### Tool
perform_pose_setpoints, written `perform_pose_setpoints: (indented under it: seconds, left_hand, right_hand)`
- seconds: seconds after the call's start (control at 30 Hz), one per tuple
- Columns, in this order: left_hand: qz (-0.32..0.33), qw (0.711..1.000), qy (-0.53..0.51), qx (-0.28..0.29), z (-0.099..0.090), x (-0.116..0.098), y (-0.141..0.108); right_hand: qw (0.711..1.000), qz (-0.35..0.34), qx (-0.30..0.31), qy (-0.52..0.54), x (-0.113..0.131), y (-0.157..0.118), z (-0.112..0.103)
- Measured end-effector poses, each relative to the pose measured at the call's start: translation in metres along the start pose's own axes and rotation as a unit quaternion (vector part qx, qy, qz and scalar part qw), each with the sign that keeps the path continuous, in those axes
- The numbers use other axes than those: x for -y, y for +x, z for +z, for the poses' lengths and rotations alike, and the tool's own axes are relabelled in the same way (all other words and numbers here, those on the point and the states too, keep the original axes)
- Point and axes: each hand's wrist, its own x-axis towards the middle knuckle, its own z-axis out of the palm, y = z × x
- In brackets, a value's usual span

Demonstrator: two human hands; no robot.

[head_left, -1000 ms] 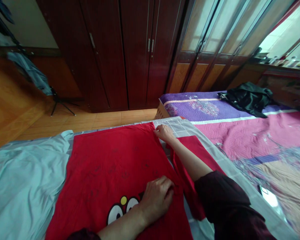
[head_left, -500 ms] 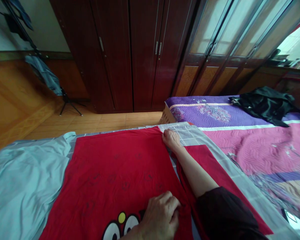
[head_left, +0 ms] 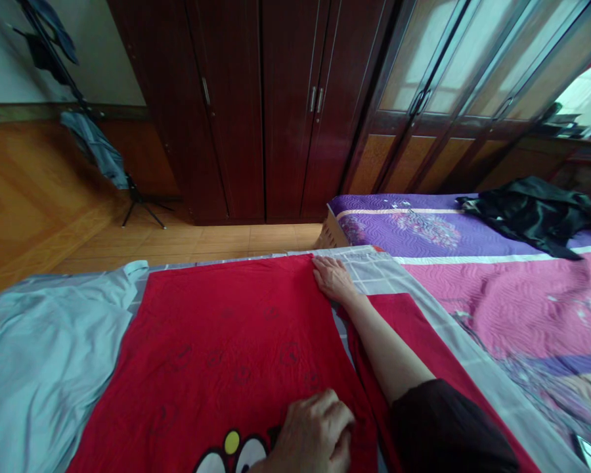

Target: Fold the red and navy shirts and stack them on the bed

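Observation:
A red garment [head_left: 217, 328] with a cartoon-eye print lies spread on a grey checked cloth [head_left: 374, 266]. Another stretch of red fabric [head_left: 398, 315] extends to its right, under my right forearm. My right hand [head_left: 333, 278] rests at the garment's far right corner, fingers extended and laid flat on the edge. Nearer to me, my left hand [head_left: 318, 430] is closed with bent fingers on the red fabric close to its right side, just beside the printed eyes.
A pale blue garment [head_left: 49, 355] lies at the left. Behind stand dark red wardrobes [head_left: 236, 131]. To the right is a bed with a purple and pink cover [head_left: 522, 295], bearing black clothing [head_left: 536, 210]. A clothes stand [head_left: 96, 148] rises at the far left.
My right hand's fingers have loosened from a pinch at the corner and now lie flatter. The left hand keeps its grip. The view has shifted slightly.

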Motion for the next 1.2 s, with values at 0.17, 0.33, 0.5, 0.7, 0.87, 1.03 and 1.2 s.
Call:
perform_pose_setpoints:
  seconds: [0.17,0.33,0.5,0.7,0.87,1.03,1.2]
  left_hand:
    - [0.008,1.000,0.002,-0.001,0.002,0.002,0.000]
    - [0.000,1.000,0.001,0.001,0.003,0.003,0.000]
    - [-0.007,1.000,-0.013,0.016,0.001,0.002,0.000]
    - [-0.012,1.000,-0.010,0.022,-0.002,0.000,0.001]
    - [-0.014,1.000,-0.019,0.019,-0.003,0.000,0.000]
    - [-0.020,0.999,-0.023,0.016,-0.003,-0.001,-0.001]
    - [-0.019,0.999,-0.021,0.027,-0.006,-0.002,0.001]
  right_hand:
    - [1.000,-0.016,0.013,0.006,0.001,-0.001,-0.002]
    - [0.997,-0.020,0.076,-0.001,0.010,-0.003,-0.019]
    - [0.990,0.061,0.121,-0.026,0.011,-0.006,-0.045]
    - [0.976,0.069,0.205,-0.029,0.016,-0.011,-0.050]
    - [0.972,0.076,0.220,-0.024,0.009,-0.010,-0.048]
    - [0.970,0.086,0.225,-0.024,0.005,-0.008,-0.045]
    - [0.969,0.104,0.222,-0.036,0.012,-0.007,-0.042]
